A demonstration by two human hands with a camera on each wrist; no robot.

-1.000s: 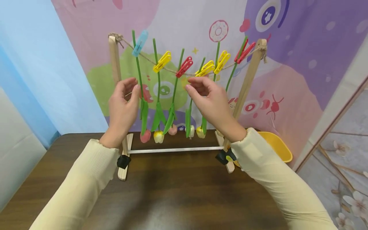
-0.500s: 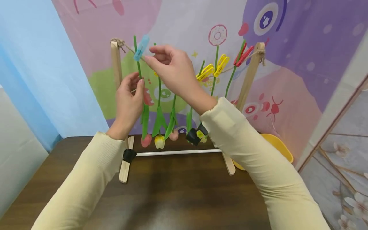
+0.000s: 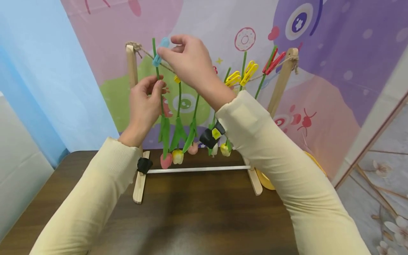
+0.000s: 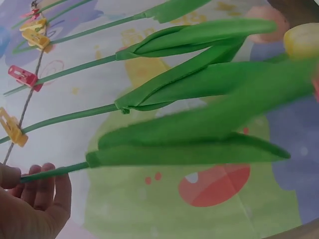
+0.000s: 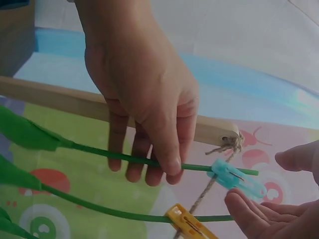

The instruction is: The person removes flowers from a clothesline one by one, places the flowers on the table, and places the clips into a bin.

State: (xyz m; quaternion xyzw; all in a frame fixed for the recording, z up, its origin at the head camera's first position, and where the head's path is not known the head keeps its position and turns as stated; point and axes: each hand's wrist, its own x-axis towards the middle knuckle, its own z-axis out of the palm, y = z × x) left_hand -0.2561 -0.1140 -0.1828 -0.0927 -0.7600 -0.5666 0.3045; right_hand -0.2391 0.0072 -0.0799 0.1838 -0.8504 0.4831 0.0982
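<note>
My left hand (image 3: 145, 101) pinches the green stem (image 5: 194, 167) of an artificial tulip between thumb and fingers. Its pink bloom (image 3: 166, 161) hangs downward under long green leaves (image 4: 199, 144). A light blue clothespin (image 5: 234, 177) clips this stem to a twine line (image 5: 203, 195), just above the left hand. Around that clothespin's free end, my right hand (image 3: 194, 63) has its thumb and fingers spread apart. In the right wrist view the right thumb (image 5: 296, 158) stands away from the clothespin, while the fingertips are close by; whether they touch it is unclear.
Several more tulips hang from the twine by yellow clothespins (image 3: 249, 73) and red clothespins (image 3: 273, 63). Two wooden posts (image 3: 282, 81) carry the line, joined low down by a white rod (image 3: 197, 169). A yellow container (image 3: 265, 180) sits behind the right foot on the brown table (image 3: 204, 219).
My right hand has moved left and up from mid-line to the blue clothespin. The left hand has moved slightly right and up and now pinches the stem below it.
</note>
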